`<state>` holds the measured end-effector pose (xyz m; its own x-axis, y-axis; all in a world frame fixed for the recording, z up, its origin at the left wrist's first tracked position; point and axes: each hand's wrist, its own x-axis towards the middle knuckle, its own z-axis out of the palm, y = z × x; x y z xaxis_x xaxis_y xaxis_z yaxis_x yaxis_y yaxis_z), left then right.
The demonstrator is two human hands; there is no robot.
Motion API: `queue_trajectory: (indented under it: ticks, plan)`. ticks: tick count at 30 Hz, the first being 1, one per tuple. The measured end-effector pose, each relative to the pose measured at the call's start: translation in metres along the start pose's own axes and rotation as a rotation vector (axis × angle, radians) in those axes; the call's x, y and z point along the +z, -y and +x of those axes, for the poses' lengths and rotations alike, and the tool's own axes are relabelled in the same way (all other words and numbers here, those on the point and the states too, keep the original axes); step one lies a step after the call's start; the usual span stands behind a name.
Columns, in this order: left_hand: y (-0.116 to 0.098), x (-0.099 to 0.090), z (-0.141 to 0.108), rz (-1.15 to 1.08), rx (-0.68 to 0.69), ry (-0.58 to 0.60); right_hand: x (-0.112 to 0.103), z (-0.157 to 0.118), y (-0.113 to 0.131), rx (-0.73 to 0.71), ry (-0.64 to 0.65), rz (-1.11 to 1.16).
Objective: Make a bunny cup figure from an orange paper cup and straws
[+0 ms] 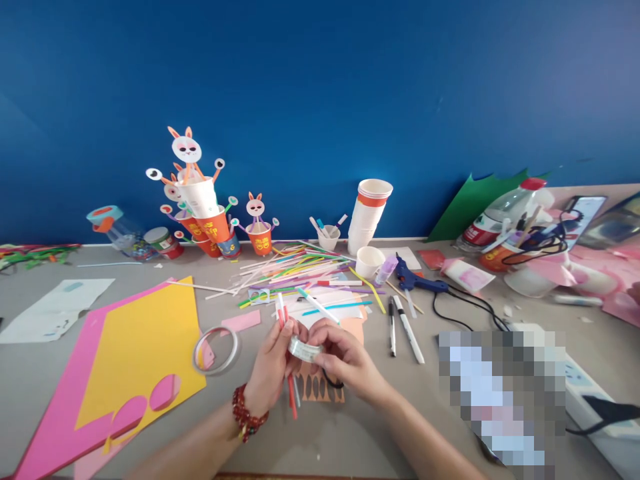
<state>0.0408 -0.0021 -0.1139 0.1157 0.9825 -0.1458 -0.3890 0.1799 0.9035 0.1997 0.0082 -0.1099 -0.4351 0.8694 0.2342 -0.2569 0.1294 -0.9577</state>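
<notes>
My left hand [270,353], wearing a red bead bracelet [247,415], is closed around a few thin red and white straws [292,399] that stick out above and below the fist. Between both hands is a small roll of clear tape [305,349]. My right hand [350,360] pinches the tape roll from the right; the tape's loose end cannot be made out. Under the hands lies an orange paper sheet [333,397] with cut-out shapes. Left of my left hand lies a larger roll of white tape [216,351].
Yellow card [150,340] overlaps pink card [50,413] at left. Loose straws [300,267] spread behind the hands. Rabbit-topped paper cups [215,223] and stacked cups [363,220] stand by the wall. Pens [392,327], a glue gun [417,280] and a power strip [590,393] lie right.
</notes>
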Motion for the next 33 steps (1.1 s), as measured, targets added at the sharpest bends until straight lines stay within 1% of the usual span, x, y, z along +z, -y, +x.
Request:
queue_trajectory:
  ticks: [3,5,7,10,12,14,17,21,24,26,30,33]
  plan:
    - [0.0039,0.0003,-0.0012,0.022,-0.001,-0.016,0.0026,0.0003,-0.0016,-0.049,-0.053,-0.026]
    - [0.0034,0.0007,-0.0012,0.035,0.000,-0.024,0.0022,0.0006,-0.0006,-0.072,-0.058,-0.034]
    - [0.0008,0.0011,-0.0006,0.018,-0.012,-0.013,0.0003,0.0005,0.0012,-0.049,-0.022,-0.003]
    - [-0.0031,0.0012,0.0014,-0.055,-0.048,0.017,-0.0026,-0.0003,0.0025,0.029,0.057,0.111]
    - [-0.0035,0.0006,0.0026,-0.092,-0.074,0.029,-0.0031,-0.0009,0.0018,0.058,0.072,0.156]
    - [-0.0022,0.0002,0.0029,-0.101,-0.085,0.029,-0.0023,-0.0009,0.0006,0.063,0.044,0.135]
    - [0.0007,0.0013,0.0016,-0.063,-0.064,-0.003,0.0001,0.0003,0.0001,0.020,-0.018,0.032]
    - [0.0040,0.0038,-0.0009,0.007,-0.031,-0.073,0.0029,0.0022,0.0004,-0.052,-0.041,-0.070]
    - [0.0050,0.0044,-0.0011,0.022,-0.035,-0.103,0.0031,0.0020,0.0005,-0.054,-0.056,-0.085]
    - [0.0043,0.0041,-0.0004,0.017,-0.041,-0.091,0.0019,0.0016,0.0009,-0.050,-0.047,-0.091]
    - [0.0013,0.0035,0.0011,-0.022,-0.055,-0.028,-0.0010,0.0008,0.0010,-0.051,-0.004,-0.087]
    - [0.0003,0.0043,0.0007,-0.021,-0.047,-0.039,-0.0004,0.0006,0.0001,-0.017,-0.007,-0.026]
